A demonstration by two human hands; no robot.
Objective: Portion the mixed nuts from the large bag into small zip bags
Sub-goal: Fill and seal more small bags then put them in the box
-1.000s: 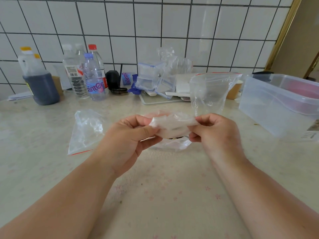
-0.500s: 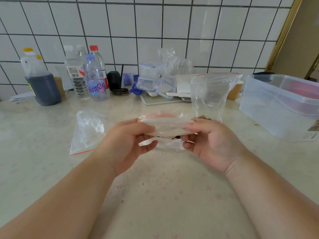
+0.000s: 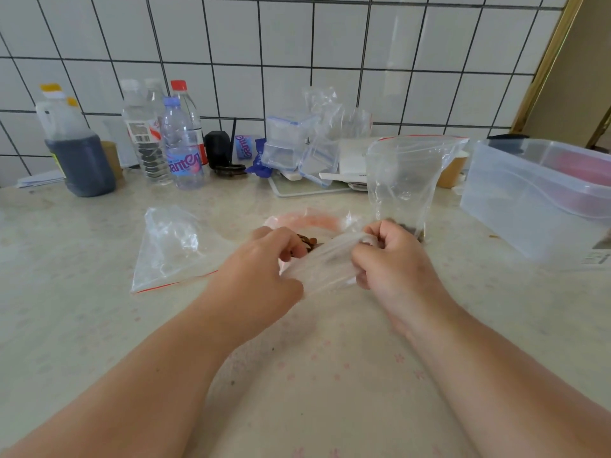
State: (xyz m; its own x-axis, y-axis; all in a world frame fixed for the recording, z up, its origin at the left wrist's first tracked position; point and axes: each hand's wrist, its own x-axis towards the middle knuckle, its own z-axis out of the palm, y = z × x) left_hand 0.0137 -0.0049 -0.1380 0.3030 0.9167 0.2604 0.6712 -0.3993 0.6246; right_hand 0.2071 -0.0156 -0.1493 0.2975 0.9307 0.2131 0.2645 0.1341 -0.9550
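Clear plastic film is stretched between my two hands: the small zip bag (image 3: pixel 322 261) is what I am working on. My left hand (image 3: pixel 264 269) pinches its left edge with curled fingers; my right hand (image 3: pixel 386 259) is clenched round the right edge. I judge the two-sided grip serves to spread or align the mouth, either for filling or for pressing the zip closed; I cannot tell which. Brown nuts (image 3: pixel 307 241) show just beyond my left fingertips, at the bag's far edge; whether they lie inside it is unclear.

Directly behind my right hand stands the large bag (image 3: pixel 406 180), upright and open-mouthed with a red zip strip, mostly empty, with dark nuts at its base. Its upright stance keeps the contents from spilling. Well to the left of the grip, a flat zip bag (image 3: pixel 168 249) lies on the countertop (image 3: pixel 82 325), apparently empty. Right of the grip sits a translucent storage box (image 3: pixel 535 200).
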